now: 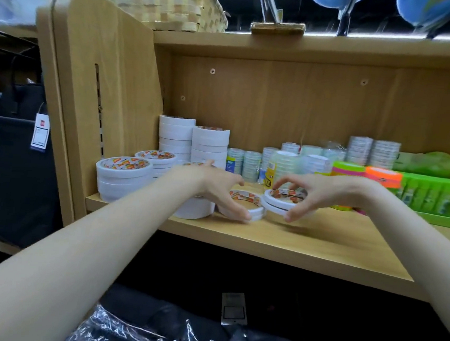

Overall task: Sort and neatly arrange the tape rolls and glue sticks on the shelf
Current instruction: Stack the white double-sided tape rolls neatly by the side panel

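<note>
**Desk:** What's in front of you, biggest first?

**Me:** Wooden shelf unit (280, 235), board bare at the front. On its left, stacked white double-sided tape rolls (123, 179), taller columns behind. Along the back, sleeves of small clear tape rolls (251, 163). Right side, neon tape rolls (383, 176) beside a green tray of glue sticks (434, 201).

**Desk:** The hands?

**Me:** I see the left hand (217, 188) curled over a low stack of thin white rolls (245, 205) lying flat on the board, fingertips on the near rim. The right hand (313, 192) pinches a second low stack (284, 199), thumb on the near side, fingers arched over the far edge. That stack looks slightly tilted; I can't tell whether it's clear of the board. The two stacks sit just beside each other.

**Desk:** How will they handle?

**Me:** My read: light, stiff cardboard cores, smooth paper sides. Loose rolls in a stack may slide apart. I'd grip across the outer rim, squeezing all layers together, keeping it level.
</note>
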The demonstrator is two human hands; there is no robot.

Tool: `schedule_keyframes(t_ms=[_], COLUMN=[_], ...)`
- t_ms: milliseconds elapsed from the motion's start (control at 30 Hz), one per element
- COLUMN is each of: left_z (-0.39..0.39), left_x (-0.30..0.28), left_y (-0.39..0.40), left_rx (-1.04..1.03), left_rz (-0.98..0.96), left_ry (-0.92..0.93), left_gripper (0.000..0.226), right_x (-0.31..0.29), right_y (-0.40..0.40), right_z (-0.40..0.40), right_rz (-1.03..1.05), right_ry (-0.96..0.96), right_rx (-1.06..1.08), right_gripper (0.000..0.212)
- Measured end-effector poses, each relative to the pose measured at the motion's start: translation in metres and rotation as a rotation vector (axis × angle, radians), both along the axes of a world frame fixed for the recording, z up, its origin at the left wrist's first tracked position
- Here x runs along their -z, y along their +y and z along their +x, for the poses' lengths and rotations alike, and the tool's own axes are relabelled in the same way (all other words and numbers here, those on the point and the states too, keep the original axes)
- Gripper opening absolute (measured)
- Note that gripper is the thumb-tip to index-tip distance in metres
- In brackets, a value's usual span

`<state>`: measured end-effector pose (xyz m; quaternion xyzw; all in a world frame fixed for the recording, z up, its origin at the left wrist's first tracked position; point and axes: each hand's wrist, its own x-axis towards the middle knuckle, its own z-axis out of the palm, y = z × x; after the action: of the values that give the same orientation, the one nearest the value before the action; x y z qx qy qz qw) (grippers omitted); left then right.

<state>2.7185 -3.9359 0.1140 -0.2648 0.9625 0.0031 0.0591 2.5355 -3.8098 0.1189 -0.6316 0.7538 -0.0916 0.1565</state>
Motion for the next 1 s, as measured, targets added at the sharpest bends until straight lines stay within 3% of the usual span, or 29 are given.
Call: schedule_keyframes(t_ms=[100, 200, 333, 433, 567, 767, 867, 1000], left_z=[-0.015, -0.020, 0.002, 0.036, 0.068, 0.074, 0.074, 0.088], left_x=[0.002, 0.014, -0.008, -0.041, -0.052, -0.035, -0.032, -0.030], left_y=[0.003, -0.002, -0.025, -0.053, -0.093, -0.122, -0.123, -0.125], left_rx=[-0.021, -0.007, -0.035, -0.140, -0.352, -0.454, -0.436, -0.382], left_rz=[0.124, 0.121, 0.096, 0.056, 0.003, -0.055, -0.059, -0.012], left_ry=[0.030, 0.197, 0.535, 0.647, 0.533, 0.363, 0.299, 0.315], left_gripper=[0.084, 0.081, 0.067, 0.060, 0.059, 0.063, 0.046, 0.044], right_x=[0.002, 0.001, -0.014, -0.027, -0.027, -0.003, 0.003, 0.004], right_y=[-0.002, -0.003, -0.016, -0.046, -0.103, -0.152, -0.151, -0.134], right_z=[-0.010, -0.017, -0.010, 0.010, 0.041, 0.077, 0.075, 0.066], right_rz=[-0.007, -0.053, -0.299, -0.449, -0.435, -0.312, -0.339, -0.361], right_ry=[-0.027, -0.049, -0.175, -0.239, -0.067, -0.032, -0.123, -0.306], right_rx=[-0.040, -0.059, -0.099, -0.139, -0.170, -0.162, -0.119, -0.071], right_gripper=[0.064, 0.070, 0.066, 0.059, 0.067, 0.069, 0.068, 0.064])
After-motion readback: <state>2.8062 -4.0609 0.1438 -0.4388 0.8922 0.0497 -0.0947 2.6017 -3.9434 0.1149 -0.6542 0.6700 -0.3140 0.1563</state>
